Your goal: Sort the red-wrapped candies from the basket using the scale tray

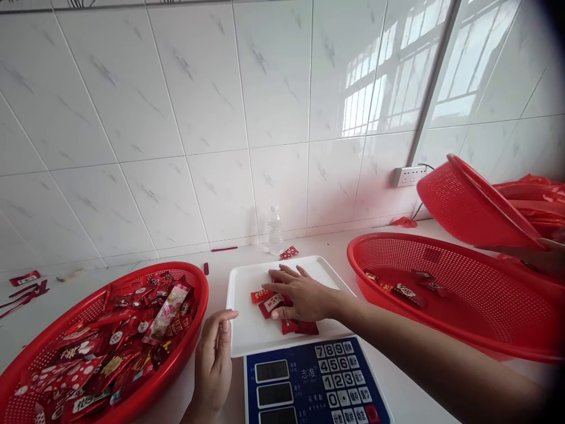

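Note:
A white tray [247,324] rests on top of a digital scale [309,383] with a blue keypad. My right hand [300,294] lies with spread fingers over several red-wrapped packets [272,303] on the tray, partly covering them. At the tray's left edge is my left hand [215,353], its fingers curled and pressed together, with the thumb up near the rim; whether it grips the rim is hard to tell. To the left, a red basket [202,294] is full of red packets and one pink packet [166,312].
A large red basket [375,241] at the right holds a few packets. Another person's hand [547,254] tilts a red basket [468,206] above it. Near the tiled wall stand a clear bottle [274,229], a loose packet [289,253] and a power strip [409,176].

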`<move>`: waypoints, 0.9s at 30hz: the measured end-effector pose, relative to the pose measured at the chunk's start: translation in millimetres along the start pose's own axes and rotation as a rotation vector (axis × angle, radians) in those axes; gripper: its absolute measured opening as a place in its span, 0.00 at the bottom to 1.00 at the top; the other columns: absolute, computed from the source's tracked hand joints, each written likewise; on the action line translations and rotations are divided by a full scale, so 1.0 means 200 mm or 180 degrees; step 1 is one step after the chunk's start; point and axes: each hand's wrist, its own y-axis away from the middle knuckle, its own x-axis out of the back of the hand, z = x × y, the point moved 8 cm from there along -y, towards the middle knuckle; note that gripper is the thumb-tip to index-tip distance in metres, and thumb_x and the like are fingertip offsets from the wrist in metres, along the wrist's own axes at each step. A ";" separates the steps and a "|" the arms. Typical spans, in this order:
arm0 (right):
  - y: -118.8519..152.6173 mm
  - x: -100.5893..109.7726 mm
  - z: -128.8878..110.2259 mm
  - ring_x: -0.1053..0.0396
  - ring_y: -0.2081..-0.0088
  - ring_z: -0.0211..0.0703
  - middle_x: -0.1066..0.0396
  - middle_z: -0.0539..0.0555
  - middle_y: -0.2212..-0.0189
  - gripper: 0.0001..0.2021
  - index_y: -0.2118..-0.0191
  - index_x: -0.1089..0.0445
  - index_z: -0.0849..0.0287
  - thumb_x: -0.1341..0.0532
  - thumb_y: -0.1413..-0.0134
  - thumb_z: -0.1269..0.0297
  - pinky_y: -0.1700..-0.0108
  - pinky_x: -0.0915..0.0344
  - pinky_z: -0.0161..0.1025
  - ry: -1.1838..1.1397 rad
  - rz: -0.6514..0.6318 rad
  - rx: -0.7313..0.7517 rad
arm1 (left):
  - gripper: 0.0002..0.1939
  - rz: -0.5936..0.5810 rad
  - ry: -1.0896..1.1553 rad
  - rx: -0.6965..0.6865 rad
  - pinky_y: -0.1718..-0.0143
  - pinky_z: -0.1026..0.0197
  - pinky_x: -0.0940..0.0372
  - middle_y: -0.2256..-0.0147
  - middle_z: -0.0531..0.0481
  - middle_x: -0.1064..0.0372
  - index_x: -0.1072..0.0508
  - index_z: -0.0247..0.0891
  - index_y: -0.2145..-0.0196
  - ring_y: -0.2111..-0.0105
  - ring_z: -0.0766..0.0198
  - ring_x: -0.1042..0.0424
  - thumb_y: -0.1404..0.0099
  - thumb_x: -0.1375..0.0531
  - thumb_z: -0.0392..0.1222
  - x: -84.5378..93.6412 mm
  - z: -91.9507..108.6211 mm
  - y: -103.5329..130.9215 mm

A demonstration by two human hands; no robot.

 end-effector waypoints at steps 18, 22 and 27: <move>0.31 0.11 0.05 0.43 0.36 0.52 0.43 0.60 0.36 0.26 0.36 0.40 0.53 0.51 0.34 0.48 0.39 0.41 0.55 -0.0602 0.1114 -0.0206 | 0.24 -0.0061 0.0080 0.0062 0.52 0.52 0.32 0.58 0.41 0.25 0.25 0.39 0.60 0.53 0.51 0.27 0.31 0.50 0.60 0.00 -0.01 0.01; 0.54 0.08 0.15 0.36 0.40 0.53 0.34 0.60 0.41 0.23 0.41 0.34 0.51 0.47 0.37 0.48 0.43 0.34 0.53 -0.1037 0.1925 -0.0572 | 0.23 -0.0051 0.0111 0.0022 0.53 0.53 0.32 0.58 0.42 0.24 0.25 0.40 0.60 0.54 0.52 0.27 0.31 0.50 0.60 -0.01 0.00 0.02; 0.70 0.00 0.24 0.28 0.48 0.54 0.25 0.60 0.50 0.21 0.50 0.26 0.52 0.46 0.39 0.47 0.62 0.24 0.43 -0.1041 0.2819 -0.1065 | 0.23 -0.0026 0.0074 -0.0054 0.53 0.53 0.32 0.58 0.43 0.24 0.25 0.40 0.60 0.54 0.52 0.27 0.32 0.49 0.60 -0.01 0.01 0.01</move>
